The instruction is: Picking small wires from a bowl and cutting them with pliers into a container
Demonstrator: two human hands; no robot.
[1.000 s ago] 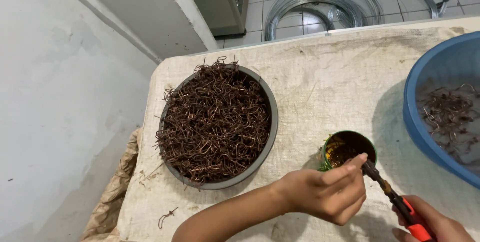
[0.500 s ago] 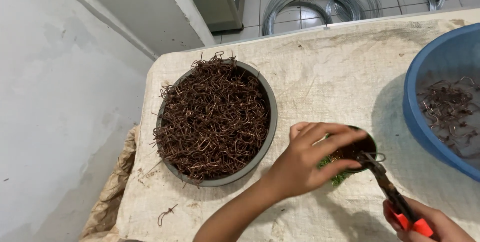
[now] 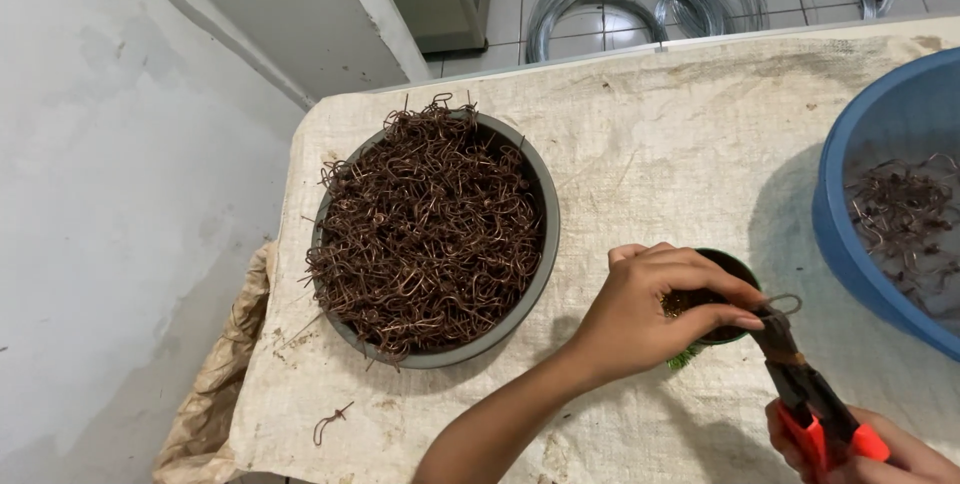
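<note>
Since the previous frame the left hand (image 3: 645, 319) has lifted off the small dark cup (image 3: 722, 296), fingers pinched at a wire loop (image 3: 783, 304) clamped in the pliers (image 3: 800, 384), which the right hand (image 3: 870, 454) grips closed just right of the cup, so work passes to the loop.

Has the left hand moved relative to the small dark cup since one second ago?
Yes. The left hand shifted right and up, now reaching over the small dark cup; before, it lay below the cup's left side.
</note>
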